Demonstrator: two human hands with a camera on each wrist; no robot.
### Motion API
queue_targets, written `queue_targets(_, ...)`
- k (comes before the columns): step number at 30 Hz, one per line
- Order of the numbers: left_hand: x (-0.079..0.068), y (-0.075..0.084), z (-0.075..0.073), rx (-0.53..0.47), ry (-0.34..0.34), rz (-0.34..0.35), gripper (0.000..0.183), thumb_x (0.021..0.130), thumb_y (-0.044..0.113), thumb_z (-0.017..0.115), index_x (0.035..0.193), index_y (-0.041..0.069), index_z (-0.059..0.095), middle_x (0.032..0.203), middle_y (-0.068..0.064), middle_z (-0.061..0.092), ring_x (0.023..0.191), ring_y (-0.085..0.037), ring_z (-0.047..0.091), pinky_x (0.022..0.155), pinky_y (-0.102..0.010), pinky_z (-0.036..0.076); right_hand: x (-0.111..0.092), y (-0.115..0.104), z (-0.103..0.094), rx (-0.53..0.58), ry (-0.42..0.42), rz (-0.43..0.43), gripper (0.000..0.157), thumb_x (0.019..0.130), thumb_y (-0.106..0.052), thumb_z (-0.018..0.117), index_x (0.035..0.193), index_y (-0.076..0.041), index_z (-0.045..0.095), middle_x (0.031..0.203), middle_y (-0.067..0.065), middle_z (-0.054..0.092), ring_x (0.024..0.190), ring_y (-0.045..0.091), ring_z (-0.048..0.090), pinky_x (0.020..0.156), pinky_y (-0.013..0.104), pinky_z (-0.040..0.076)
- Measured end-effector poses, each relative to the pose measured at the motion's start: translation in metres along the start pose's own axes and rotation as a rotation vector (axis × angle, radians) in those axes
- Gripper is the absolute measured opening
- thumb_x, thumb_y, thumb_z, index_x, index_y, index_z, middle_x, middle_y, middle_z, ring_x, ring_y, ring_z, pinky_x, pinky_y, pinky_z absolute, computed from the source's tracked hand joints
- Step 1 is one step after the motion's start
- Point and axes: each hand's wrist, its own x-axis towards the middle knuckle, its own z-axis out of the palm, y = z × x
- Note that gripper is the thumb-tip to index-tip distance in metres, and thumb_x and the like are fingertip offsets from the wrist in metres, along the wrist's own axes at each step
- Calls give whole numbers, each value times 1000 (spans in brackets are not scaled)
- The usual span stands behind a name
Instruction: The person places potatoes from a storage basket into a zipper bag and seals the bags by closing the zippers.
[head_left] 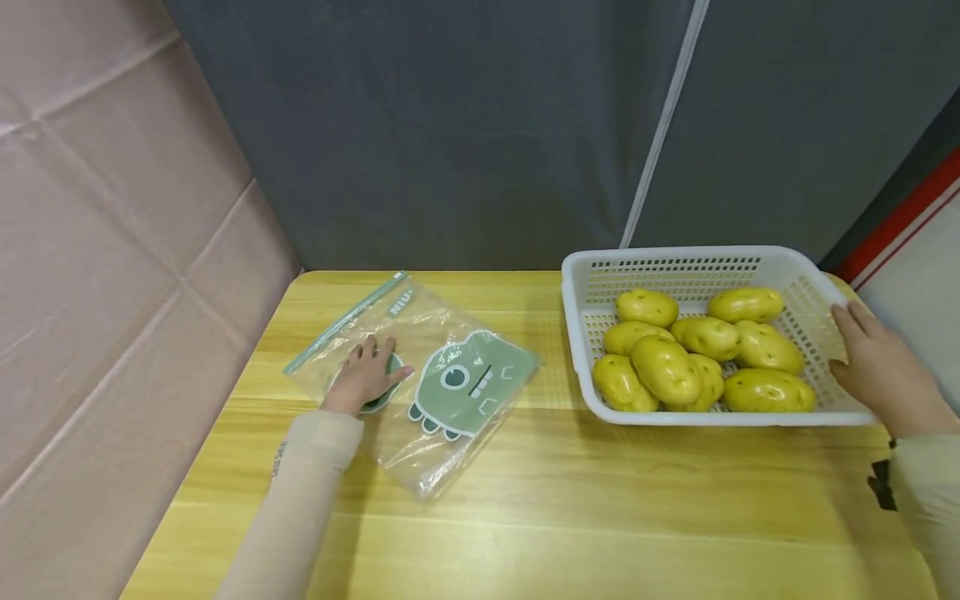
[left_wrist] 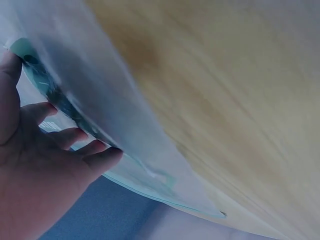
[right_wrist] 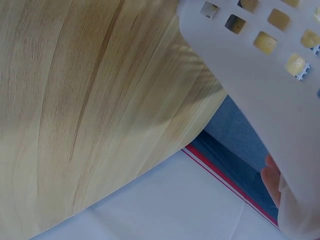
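Observation:
A clear zip-top bag (head_left: 480,379) with a green cartoon print lies flat and aslant on the left of the table. My left hand (head_left: 367,377) rests on it near the green zip strip, fingers spread. The left wrist view shows the fingertips of that hand (left_wrist: 65,135) touching the plastic. On the right stands a white plastic basket (head_left: 577,333) holding several yellow potatoes (head_left: 666,369). My right hand (head_left: 881,367) grips the basket's right rim, its thumb over the inner side. In the right wrist view the basket wall (right_wrist: 240,90) hides most of that hand.
The wooden table (head_left: 600,508) ends at a dark grey curtain (head_left: 450,150) behind. A pinkish quilted wall covering (head_left: 112,250) runs along the left side. A white panel with a red stripe (head_left: 907,217) is close at the right, beside the basket.

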Motion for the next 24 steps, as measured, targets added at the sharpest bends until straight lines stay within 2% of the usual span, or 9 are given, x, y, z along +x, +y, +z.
queue_targets(16, -3, -5, -3, -8, -27, 70, 75, 99, 47, 43, 154, 8, 11, 158, -29, -2, 143, -52, 2, 116, -64, 11, 0, -3, -2, 5, -24, 24, 81, 81, 8, 60, 145, 16, 11, 149, 40, 9, 115, 64, 27, 95, 73, 28)
queue_targets(20, -4, -6, -4, -8, -35, 106, 74, 99, 45, 44, 154, 8, 13, 157, -29, -1, 143, -52, 2, 116, -65, 11, 0, -2, -2, 6, -15, 17, 81, 80, 8, 60, 145, 16, 12, 149, 40, 10, 114, 64, 28, 94, 73, 29)
queue_targets(24, -3, -8, -7, 19, -23, 179, 71, 99, 43, 45, 153, 6, 17, 157, -30, 3, 142, -53, 6, 115, -66, 12, 0, -1, -1, 8, -8, 11, 81, 80, 8, 60, 144, 16, 12, 148, 41, 11, 114, 64, 28, 94, 73, 29)
